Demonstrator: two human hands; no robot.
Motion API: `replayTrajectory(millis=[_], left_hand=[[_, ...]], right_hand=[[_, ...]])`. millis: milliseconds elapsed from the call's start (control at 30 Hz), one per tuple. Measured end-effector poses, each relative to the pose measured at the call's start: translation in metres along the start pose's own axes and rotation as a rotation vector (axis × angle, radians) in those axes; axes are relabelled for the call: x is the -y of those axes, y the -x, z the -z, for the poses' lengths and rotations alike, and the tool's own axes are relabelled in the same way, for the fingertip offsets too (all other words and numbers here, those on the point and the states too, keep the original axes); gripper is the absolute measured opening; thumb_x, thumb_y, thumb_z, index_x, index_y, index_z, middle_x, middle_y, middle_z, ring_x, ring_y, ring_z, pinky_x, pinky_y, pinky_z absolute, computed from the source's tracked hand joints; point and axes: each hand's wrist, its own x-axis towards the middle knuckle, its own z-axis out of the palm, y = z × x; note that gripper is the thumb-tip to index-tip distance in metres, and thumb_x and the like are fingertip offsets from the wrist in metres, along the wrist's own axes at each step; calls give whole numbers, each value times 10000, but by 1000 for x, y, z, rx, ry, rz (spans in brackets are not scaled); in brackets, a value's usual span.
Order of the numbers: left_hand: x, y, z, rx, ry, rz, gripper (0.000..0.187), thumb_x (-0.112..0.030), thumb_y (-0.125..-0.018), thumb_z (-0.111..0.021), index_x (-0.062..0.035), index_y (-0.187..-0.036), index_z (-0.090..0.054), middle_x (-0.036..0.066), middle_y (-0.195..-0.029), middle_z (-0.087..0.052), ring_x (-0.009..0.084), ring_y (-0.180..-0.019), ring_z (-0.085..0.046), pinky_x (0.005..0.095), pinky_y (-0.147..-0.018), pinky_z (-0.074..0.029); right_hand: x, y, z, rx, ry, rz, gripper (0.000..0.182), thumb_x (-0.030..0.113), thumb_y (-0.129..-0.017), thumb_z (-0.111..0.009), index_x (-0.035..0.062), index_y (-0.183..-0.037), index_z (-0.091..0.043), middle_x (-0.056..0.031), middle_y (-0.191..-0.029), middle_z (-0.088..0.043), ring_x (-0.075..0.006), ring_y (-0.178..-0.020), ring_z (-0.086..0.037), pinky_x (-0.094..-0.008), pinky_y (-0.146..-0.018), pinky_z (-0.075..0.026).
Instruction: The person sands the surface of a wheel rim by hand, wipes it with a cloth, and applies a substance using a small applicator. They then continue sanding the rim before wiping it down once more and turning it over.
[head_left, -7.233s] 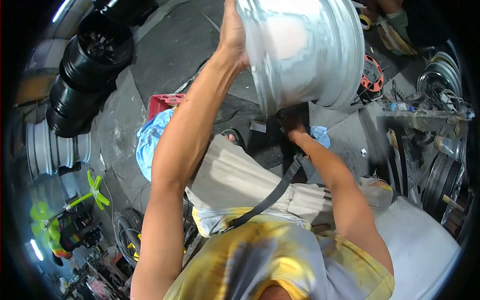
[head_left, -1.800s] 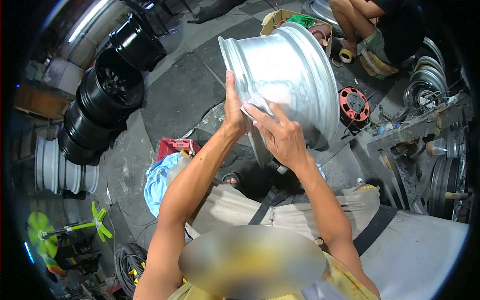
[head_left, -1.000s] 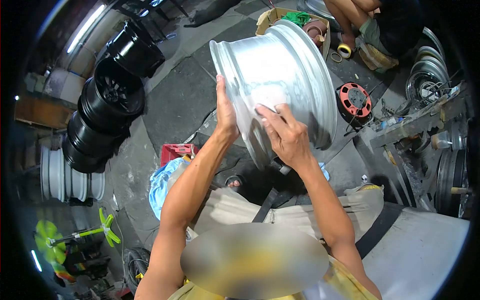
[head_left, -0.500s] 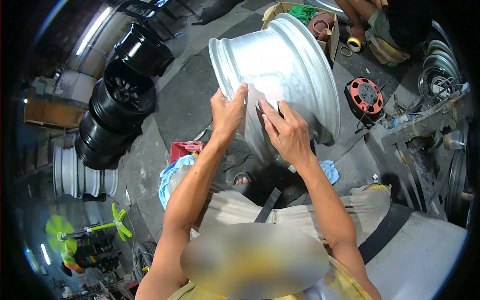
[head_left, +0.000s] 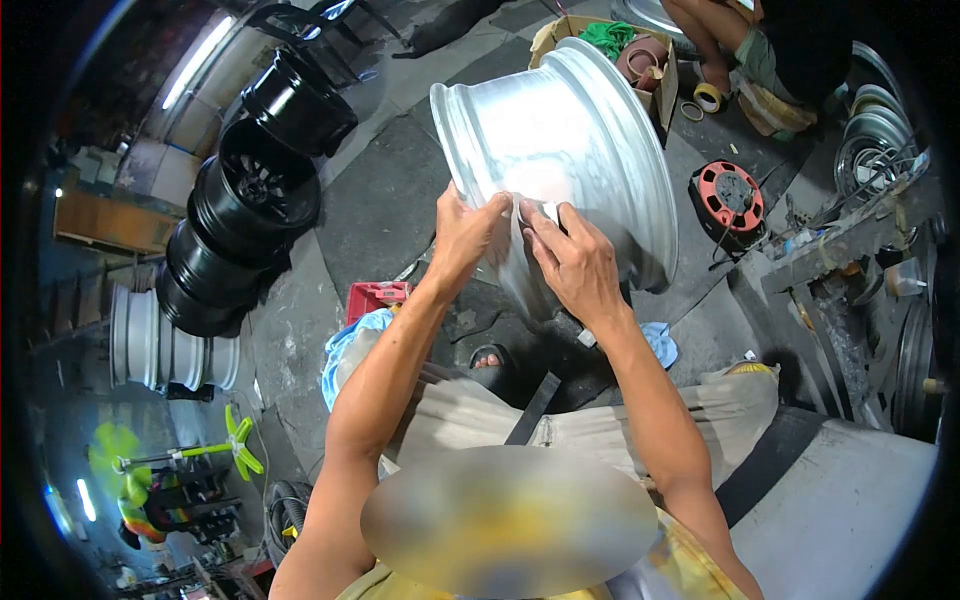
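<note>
A bare silver wheel rim (head_left: 520, 125) is tilted up in front of me, its barrel facing me. My left hand (head_left: 465, 230) grips its left edge, with the thumb lying on the barrel. Against the lower barrel, my right hand (head_left: 572, 255) presses a small pale folded piece (head_left: 550, 210) under its fingers. What that piece is made of I cannot make out. The fingertips of both hands are close together. The rim's underside is hidden behind my hands.
Black wheel rims (head_left: 255, 180) stand in a row on the left, near silver rims (head_left: 165, 340). A red cable reel (head_left: 730, 195) lies on the floor at right. Behind the rim is a cardboard box (head_left: 545, 42); a person (head_left: 775, 70) sits nearby. A red crate (head_left: 365, 298) is below.
My left thumb has moved down and right, closer to my right fingertips. The rim's left edge has shifted slightly down and right. My right hand stays at nearly the same spot.
</note>
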Motion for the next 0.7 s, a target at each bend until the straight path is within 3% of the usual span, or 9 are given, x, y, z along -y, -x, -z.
replayTrajectory(millis=[133,200,233,300,333,400,700], left_hand=[[0,-3,-4,-36,69,39,389,-170,-929,-693,52,-1235,-602,133,-1070,-685,183,-939,-660,346,-816,-553],[-4,-4,-6,-64,52,68,451,-331,-1017,-613,66,-1231,-609,144,-1073,-686,193,-927,-664,346,-810,-552],[-3,-7,-6,-76,65,64,451,-331,-1017,-613,66,-1231,-609,144,-1073,-686,193,-927,-664,346,-810,-552],[1,-16,-5,-168,161,208,607,-497,-1085,-442,64,-1063,-672,129,-926,-688,160,-861,-618,331,-758,-505],[5,-18,-8,-177,172,205,607,-497,-1085,-442,64,-1063,-672,129,-926,-688,160,-861,-618,331,-758,-505],[12,-22,-17,-277,242,103,815,-635,-1081,-271,66,-1021,-683,137,-879,-676,173,-812,-604,342,-743,-489],[13,-13,-23,-266,224,76,829,-608,-1094,-238,67,-907,-681,108,-761,-637,178,-737,-566,372,-714,-475]], right_hand=[[0,1,0,-1,32,33,345,93,-911,-711,86,-1256,-706,-95,-899,-577,-256,-792,-637,-391,-705,-519],[1,0,-1,-17,65,64,315,102,-914,-711,94,-1229,-720,-82,-888,-582,-244,-799,-635,-388,-700,-490],[2,-2,-1,-9,69,79,315,102,-914,-711,94,-1229,-720,-82,-888,-582,-244,-799,-635,-388,-700,-490],[5,-7,-1,-35,56,66,331,103,-919,-704,100,-1249,-720,-111,-887,-587,-282,-755,-596,-403,-712,-461],[7,-11,0,-27,60,78,331,103,-919,-704,100,-1249,-720,-111,-887,-587,-282,-755,-596,-403,-712,-461],[13,-22,1,-54,78,98,284,112,-929,-694,93,-1210,-731,-100,-882,-596,-275,-777,-603,-397,-718,-431],[23,-38,-11,-105,100,66,212,112,-955,-658,68,-1144,-745,-100,-891,-627,-275,-799,-613,-394,-736,-396]])
